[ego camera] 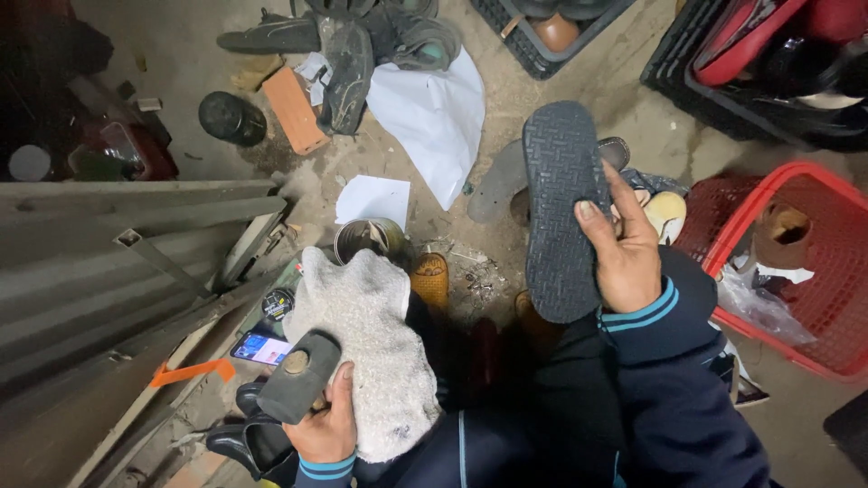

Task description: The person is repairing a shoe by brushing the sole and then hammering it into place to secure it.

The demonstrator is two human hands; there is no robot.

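A red basket point(818, 262), white paper point(434, 117) and a brick point(295, 110).

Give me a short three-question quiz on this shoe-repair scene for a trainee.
1. True or false: the right hand holds the dark sandal with its patterned sole facing the camera.
2. What does the left hand grip together with the grey block?
A. a brick
B. a whitish cloth
C. a tin can
3. Fill in: the basket at the right is ____ in colour.

Key: 1 true; 2 B; 3 red.
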